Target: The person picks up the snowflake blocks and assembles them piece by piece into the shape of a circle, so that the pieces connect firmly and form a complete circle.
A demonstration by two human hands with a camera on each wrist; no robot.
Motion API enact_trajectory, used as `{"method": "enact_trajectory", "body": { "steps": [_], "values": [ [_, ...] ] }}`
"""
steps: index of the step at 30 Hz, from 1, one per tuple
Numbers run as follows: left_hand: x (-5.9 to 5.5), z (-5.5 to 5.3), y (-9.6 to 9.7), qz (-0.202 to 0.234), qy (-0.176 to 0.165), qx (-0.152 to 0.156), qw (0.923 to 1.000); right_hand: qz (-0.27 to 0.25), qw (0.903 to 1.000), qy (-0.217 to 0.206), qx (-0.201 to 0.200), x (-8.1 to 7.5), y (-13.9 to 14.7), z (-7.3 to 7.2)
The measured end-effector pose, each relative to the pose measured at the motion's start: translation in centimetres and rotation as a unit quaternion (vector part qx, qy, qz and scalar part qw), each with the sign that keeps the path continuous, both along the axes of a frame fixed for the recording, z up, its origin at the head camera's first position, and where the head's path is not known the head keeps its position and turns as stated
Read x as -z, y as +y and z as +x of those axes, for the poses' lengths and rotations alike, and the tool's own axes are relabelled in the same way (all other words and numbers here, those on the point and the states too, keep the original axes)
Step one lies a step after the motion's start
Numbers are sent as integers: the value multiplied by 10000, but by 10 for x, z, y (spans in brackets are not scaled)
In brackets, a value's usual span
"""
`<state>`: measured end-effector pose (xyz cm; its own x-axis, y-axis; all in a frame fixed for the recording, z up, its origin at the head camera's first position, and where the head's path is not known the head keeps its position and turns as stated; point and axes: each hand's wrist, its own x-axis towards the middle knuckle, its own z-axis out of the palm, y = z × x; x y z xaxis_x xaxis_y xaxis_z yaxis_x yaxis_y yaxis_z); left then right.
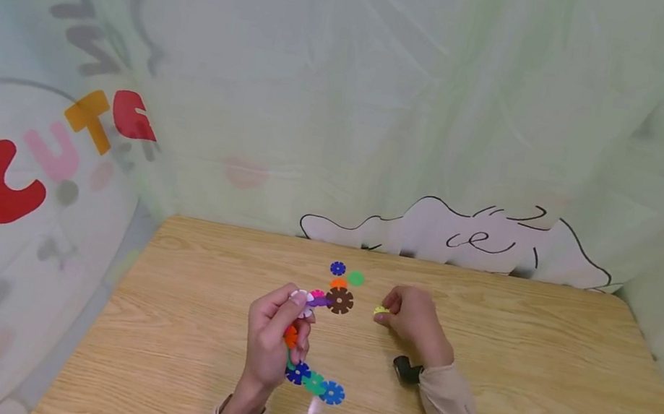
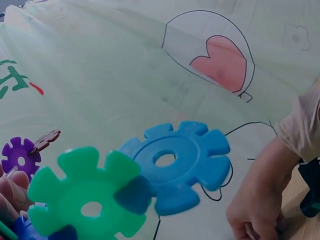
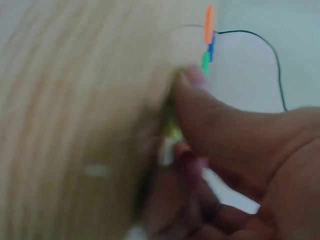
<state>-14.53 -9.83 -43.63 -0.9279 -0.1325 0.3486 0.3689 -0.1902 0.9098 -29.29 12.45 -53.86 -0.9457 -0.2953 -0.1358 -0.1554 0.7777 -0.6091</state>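
My left hand (image 1: 273,336) grips a chain of slotted plastic snowflake discs, thumb on the white disc (image 1: 308,311). From there a purple disc (image 1: 318,301) and a brown disc (image 1: 340,301) stick out to the right. Below the fingers the chain runs on through an orange-red disc (image 1: 291,336), a dark blue disc (image 1: 298,373), a green disc (image 2: 75,172) and a blue disc (image 2: 200,155). My right hand (image 1: 417,318) pinches a yellow disc (image 1: 380,311) between thumb and fingers, low over the table; in the right wrist view it is blurred and mostly hidden.
Beyond the chain on the wooden table (image 1: 514,340) lie a dark blue disc (image 1: 338,268), a light green disc (image 1: 356,279) and an orange disc (image 1: 338,283). A pink disc (image 1: 317,294) shows beside the purple one. A printed curtain (image 1: 383,135) hangs behind the table.
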Motion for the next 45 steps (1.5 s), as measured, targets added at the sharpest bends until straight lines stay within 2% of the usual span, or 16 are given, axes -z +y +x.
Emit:
{"method": "enact_trajectory", "body": {
  "steps": [4, 6, 9, 11, 14, 17, 20, 22, 23, 27, 34, 38, 42, 45],
  "values": [
    [0, 0, -1, 31, -28, -42, 10000, 104, 9997, -119, -163, -6, 5, 5],
    [0, 1, -1, 42, -42, -71, 10000, -77, 9997, -19, -225, -10, 6, 6],
    [-1, 2, 0, 60, -79, -106, 9999, -632, 9969, 429, -178, -22, 4, 8],
    [-1, 2, 0, 90, -92, -124, 9998, -1116, 9897, 883, -125, -37, -1, 14],
    [-2, 3, 1, 119, -86, -199, 9997, -1851, 9685, 1665, -86, -65, -9, 32],
    [-4, 3, 3, 162, -81, -330, 9993, -2408, 9354, 2564, -359, -92, -16, 55],
    [-5, 5, 4, 249, -174, -497, 9983, -2620, 9000, 3385, -817, -111, -21, 73],
    [-6, 5, 5, 328, -286, -592, 9973, -2587, 8828, 3783, -1033, -118, -23, 82],
    [-7, 6, 5, 367, -341, -633, 9967, -2551, 8774, 3914, -1095, -120, -23, 85],
    [-8, 7, 6, 462, -502, -750, 9948, -2411, 8689, 4147, -1225, -124, -23, 94],
    [-8, 8, 8, 464, -676, -784, 9935, -2439, 8390, 4569, -1665, -126, -26, 99],
    [-7, 8, 7, 304, -872, -585, 9940, -2351, 8409, 4579, -1670, -127, -27, 101],
    [-6, 7, 4, 125, -921, -162, 9955, -2252, 8478, 4515, -1630, -129, -25, 103],
    [-5, 5, 0, 45, -851, 210, 9961, -2196, 8496, 4498, -1662, -129, -24, 103]
  ]
}}
